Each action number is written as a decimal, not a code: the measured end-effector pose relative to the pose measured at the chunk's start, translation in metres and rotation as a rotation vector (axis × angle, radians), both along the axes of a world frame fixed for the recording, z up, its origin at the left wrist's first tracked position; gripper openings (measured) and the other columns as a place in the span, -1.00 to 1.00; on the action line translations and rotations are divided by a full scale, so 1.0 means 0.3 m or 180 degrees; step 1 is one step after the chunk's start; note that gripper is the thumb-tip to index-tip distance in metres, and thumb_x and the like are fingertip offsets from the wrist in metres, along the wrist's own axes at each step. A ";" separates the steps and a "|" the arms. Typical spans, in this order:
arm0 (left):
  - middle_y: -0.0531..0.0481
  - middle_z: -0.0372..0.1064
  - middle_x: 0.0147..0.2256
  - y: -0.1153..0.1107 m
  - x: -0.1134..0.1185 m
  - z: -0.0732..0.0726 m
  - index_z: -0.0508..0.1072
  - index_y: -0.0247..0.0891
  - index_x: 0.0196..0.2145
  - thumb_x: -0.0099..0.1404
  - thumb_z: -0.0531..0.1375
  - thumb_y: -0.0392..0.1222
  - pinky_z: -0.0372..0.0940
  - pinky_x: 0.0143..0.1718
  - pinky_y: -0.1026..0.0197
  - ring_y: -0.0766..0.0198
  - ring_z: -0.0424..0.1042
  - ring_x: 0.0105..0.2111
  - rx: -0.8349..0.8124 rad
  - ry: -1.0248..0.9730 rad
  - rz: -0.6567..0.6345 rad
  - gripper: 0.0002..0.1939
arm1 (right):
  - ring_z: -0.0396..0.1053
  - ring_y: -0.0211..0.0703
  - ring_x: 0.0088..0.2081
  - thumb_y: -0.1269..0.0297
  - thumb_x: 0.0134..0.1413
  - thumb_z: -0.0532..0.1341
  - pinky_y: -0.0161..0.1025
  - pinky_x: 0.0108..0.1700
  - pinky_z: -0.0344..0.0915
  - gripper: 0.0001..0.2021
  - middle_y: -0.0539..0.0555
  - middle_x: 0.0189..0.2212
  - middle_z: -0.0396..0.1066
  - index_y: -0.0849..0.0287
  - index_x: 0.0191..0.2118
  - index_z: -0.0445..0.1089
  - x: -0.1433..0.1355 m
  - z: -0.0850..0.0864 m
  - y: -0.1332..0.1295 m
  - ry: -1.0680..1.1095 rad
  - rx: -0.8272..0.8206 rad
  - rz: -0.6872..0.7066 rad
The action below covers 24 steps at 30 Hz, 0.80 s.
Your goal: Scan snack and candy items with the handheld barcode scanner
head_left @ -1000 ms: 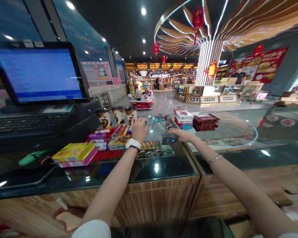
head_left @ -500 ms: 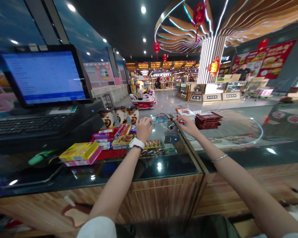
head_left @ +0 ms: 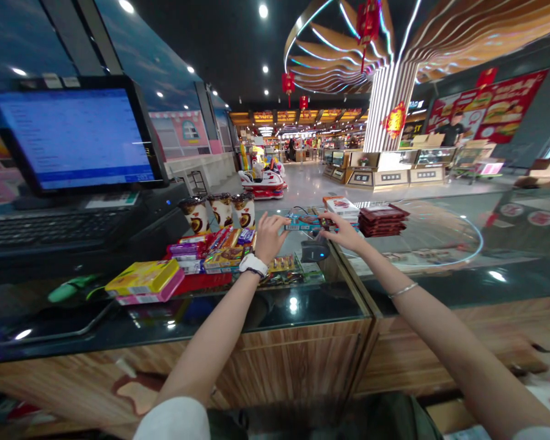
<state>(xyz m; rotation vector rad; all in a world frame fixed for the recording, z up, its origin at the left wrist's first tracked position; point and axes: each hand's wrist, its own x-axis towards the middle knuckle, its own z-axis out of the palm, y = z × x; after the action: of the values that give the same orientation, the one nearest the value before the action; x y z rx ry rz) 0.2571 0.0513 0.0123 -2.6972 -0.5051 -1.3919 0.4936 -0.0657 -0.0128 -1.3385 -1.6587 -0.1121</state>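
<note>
both hands, left point(head_left: 270, 238) and right point(head_left: 344, 233), pinch the blue box point(head_left: 301, 223) by its ends; a careless lowering could knock the scanner point(head_left: 315, 250) just below the grip.

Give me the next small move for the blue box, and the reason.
Probably ease the blue box rightward to the box stack: the left hand and right hand hold its ends, the stack is close by the right hand, and neither hand holds the scanner.

Round ceiling lights shine above a striped, glowing column point(head_left: 388, 113).
</note>
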 end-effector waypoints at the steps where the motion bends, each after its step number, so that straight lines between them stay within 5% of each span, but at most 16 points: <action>1: 0.04 0.53 -0.13 0.002 0.000 0.001 0.45 -0.13 -0.22 0.28 0.25 -0.34 0.07 0.32 -0.08 0.17 0.47 -0.04 -0.0009 -0.0002 -0.0004 -0.85 | 0.41 0.09 0.08 0.16 0.03 0.29 0.11 0.18 0.27 -0.60 0.15 0.00 0.48 0.09 0.02 0.42 -0.001 0.002 -0.001 0.0003 0.0071 0.0010; 9: -0.11 0.43 0.08 0.008 -0.020 0.025 0.39 -0.17 -0.12 0.20 0.34 -0.26 0.09 0.31 -0.13 0.05 0.37 0.14 -0.0095 0.0353 -0.0062 -0.70 | 0.33 0.17 0.21 0.07 0.05 0.34 0.21 0.28 0.13 -0.60 0.20 0.16 0.41 0.05 0.01 0.46 -0.025 0.008 -0.017 -0.0131 0.0222 -0.0113; 15: -0.10 0.45 0.03 0.000 -0.063 0.039 0.36 -0.16 -0.21 0.11 0.40 -0.25 0.02 0.32 -0.21 0.04 0.39 0.11 -0.0379 0.0602 -0.0056 -0.66 | 0.32 0.15 0.22 0.09 0.07 0.34 0.24 0.30 0.08 -0.63 0.20 0.14 0.42 0.06 0.00 0.49 -0.055 0.010 -0.023 -0.0353 0.0200 -0.0024; 24: -0.01 0.42 0.05 -0.019 -0.318 0.068 0.40 -0.13 -0.16 0.11 0.33 -0.20 0.02 0.31 -0.15 0.08 0.38 0.11 -0.0685 0.0968 -0.0118 -0.68 | 0.31 0.13 0.22 0.14 0.08 0.35 0.30 0.33 -0.01 -0.63 0.17 0.14 0.42 0.00 0.03 0.47 -0.211 0.023 -0.014 -0.0673 0.0036 0.0213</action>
<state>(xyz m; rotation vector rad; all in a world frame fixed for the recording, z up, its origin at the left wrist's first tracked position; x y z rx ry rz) 0.1615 0.0457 0.0328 -3.0277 -0.6101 -0.9543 0.4303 -0.0698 -0.0058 -1.2968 -1.8751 -0.2300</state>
